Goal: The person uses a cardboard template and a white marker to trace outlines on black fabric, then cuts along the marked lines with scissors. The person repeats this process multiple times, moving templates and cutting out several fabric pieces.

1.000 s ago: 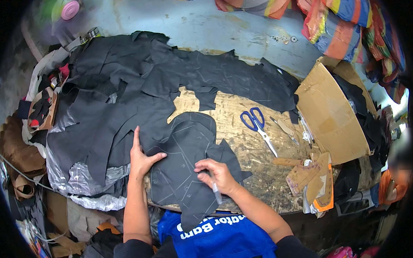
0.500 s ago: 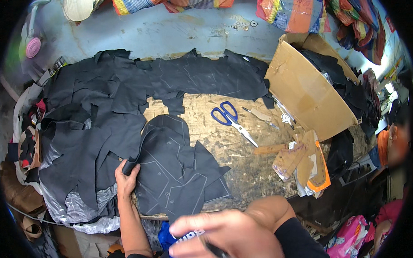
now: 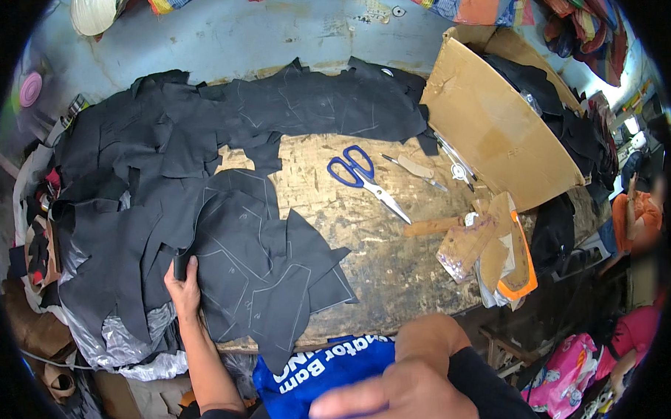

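My left hand [image 3: 181,287] is closed on the folded left edge of a black sheet of leather or fabric [image 3: 227,287], thumb on top. White outlines and small marks are drawn on this sheet, and its lower tip hangs over the near table edge. Low in front of my body, my right hand [image 3: 401,399] is close to the camera and smeared by motion, over a blue cloth with white lettering [image 3: 348,360]. Whether anything is in its fingers is hidden. Blue-handled scissors [image 3: 379,195] lie partly open on the worn wooden table [image 3: 382,282], right of the sheet.
Many black pieces [image 3: 126,135] cover the table's left and back. A cardboard box [image 3: 488,130] of black material stands at back right. Near it lie a knife-like tool [image 3: 415,167], brown templates [image 3: 466,242] and an orange-edged item [image 3: 526,280]. Another person in orange [image 3: 639,214] is far right.
My right hand has dropped lower, uncovering more of the blue cloth; the dark pen-like thing in it no longer shows. My left hand keeps its hold on the sheet. The whole view has shifted slightly.
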The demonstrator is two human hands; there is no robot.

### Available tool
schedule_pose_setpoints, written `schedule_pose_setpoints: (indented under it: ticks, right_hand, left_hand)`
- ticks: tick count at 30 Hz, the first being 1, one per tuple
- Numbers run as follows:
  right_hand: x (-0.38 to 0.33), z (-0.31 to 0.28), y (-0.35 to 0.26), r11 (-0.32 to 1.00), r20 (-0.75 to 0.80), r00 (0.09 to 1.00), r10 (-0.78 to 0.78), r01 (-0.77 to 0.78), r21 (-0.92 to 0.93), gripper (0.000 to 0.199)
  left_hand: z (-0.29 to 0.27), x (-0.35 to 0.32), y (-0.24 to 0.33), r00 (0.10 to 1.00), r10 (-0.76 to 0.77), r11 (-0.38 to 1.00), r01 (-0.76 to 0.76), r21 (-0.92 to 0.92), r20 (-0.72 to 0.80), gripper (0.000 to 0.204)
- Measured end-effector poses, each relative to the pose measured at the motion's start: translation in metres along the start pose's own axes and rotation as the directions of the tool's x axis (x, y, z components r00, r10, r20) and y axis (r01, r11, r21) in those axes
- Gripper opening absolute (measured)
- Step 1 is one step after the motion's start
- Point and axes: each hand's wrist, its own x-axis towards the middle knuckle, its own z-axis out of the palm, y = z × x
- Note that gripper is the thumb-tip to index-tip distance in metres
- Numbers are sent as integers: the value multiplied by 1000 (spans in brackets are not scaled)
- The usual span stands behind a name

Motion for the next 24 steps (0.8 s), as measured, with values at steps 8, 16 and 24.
schedule_pose_setpoints:
  ticks: [8,16,24]
  right_hand:
    - [-64,-98,148,164,-432,730,530,-588,-792,36]
    - [-121,-149,187,-86,-549,682,484,-587,-805,30]
    - [-115,-155,166,46,-481,633,607,-632,-774,24]
  left_hand:
    - [-55,27,28,985,154,976,-141,163,-71,11]
    - [-95,68,-20,977,175,857,-88,507,-126,26]
    - [-107,66,-38,979,176,858,-101,503,-105,25]
